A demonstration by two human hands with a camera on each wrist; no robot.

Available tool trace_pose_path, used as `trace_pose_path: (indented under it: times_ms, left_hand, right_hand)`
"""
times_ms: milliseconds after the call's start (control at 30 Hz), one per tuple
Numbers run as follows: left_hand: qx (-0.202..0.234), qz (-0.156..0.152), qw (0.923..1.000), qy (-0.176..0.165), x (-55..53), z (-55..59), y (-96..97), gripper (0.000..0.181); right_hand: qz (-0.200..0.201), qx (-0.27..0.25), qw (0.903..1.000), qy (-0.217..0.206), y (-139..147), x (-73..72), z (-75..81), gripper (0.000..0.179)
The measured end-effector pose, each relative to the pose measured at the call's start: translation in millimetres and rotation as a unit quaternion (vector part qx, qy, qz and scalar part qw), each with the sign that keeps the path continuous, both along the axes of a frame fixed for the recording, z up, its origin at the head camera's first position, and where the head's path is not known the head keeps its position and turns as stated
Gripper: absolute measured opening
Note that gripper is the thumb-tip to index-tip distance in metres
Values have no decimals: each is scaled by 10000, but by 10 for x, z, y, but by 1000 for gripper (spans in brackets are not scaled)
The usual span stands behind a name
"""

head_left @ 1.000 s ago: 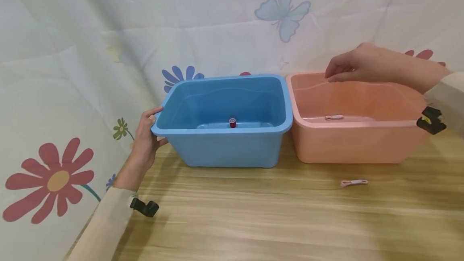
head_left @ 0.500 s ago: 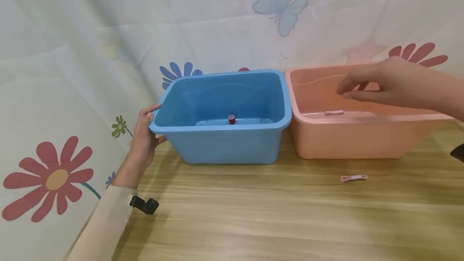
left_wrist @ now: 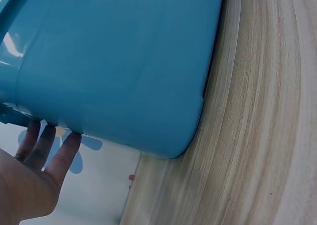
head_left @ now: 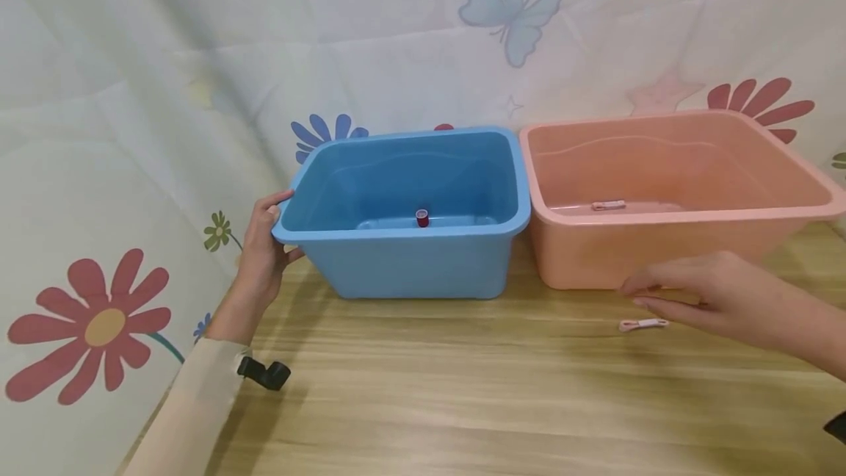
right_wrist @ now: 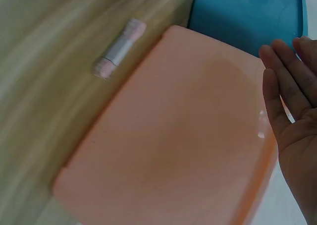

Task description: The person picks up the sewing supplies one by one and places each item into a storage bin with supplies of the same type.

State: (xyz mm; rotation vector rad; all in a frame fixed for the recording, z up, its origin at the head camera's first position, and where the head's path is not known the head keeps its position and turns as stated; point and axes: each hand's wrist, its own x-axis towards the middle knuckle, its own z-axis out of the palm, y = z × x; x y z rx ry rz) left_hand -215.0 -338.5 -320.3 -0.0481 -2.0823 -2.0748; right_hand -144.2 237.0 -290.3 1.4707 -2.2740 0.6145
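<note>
My left hand [head_left: 263,244] holds the left end of the blue plastic bin [head_left: 410,267] by its rim; in the left wrist view several fingers touch the bin's outer wall. Inside that bin lies a small dark red cylinder [head_left: 422,218] with a pale top. My right hand [head_left: 720,300], fingers loosely bent and holding nothing, hovers in front of the pink plastic bin [head_left: 661,248]. Just below its fingertips, a small folded pink cord with a white band [head_left: 644,324] lies on the table. A similar folded cord [head_left: 609,205] rests on the pink bin's floor.
Both bins stand side by side on a wood-grain table [head_left: 423,388], their rims close together. Behind them and to the left hangs a pale curtain [head_left: 396,35] printed with flowers and a butterfly.
My right hand has come out from over the pink bin and down toward the table, near the cord lying in front. The left hand stays on the blue bin.
</note>
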Motion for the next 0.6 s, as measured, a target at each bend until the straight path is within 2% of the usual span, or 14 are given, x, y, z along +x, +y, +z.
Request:
trace_pose_path:
  times_ms: [200,367,433,600]
  left_hand:
    - [22,-21,10000,-9,-16,-23,-3,42]
    - [4,14,10000,6,-14,-23,-7,42]
    - [12,3,10000,4,-10,-22,-9,42]
    - [7,10,10000,37,-4,-14,-17,41]
  right_hand:
    - [19,-17,9994,-349,69,86,-218,24]
    - [75,-56,9998,-200,117,91,-347,14]
    - [-92,-15,9999,-136,160,110,-392,14]
    - [-558,118,9983,-82,273,151,-483,45]
